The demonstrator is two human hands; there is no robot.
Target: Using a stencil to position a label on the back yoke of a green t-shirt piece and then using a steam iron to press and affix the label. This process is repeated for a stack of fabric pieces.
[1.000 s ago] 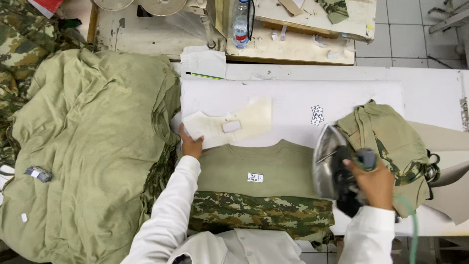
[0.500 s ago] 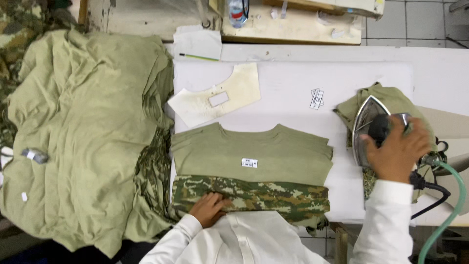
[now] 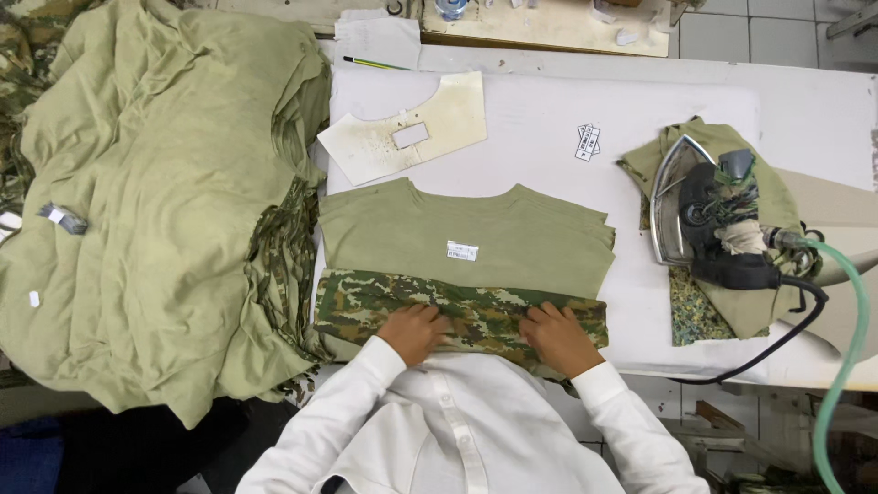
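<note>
An olive green shirt (image 3: 476,233) with a small white label lies flat on the white pressing table (image 3: 549,119), with a camouflage part (image 3: 366,302) folded along its near edge. My left hand (image 3: 416,331) and my right hand (image 3: 558,337) both rest on that camouflage band, fingers curled over its near edge. A steam iron (image 3: 704,220) lies on its side on an olive cloth pad (image 3: 768,192) at the right, apart from both hands.
A big heap of olive and camouflage garments (image 3: 155,201) fills the left. A stained cardboard neck template (image 3: 402,128) lies beyond the shirt. Small white labels (image 3: 588,142) sit mid-table. A green hose (image 3: 846,338) and a black cable (image 3: 777,343) run off the right.
My right hand has let go of the iron, which now lies on its pad, and has come down onto the camouflage band. My left hand moved from the template to the near edge.
</note>
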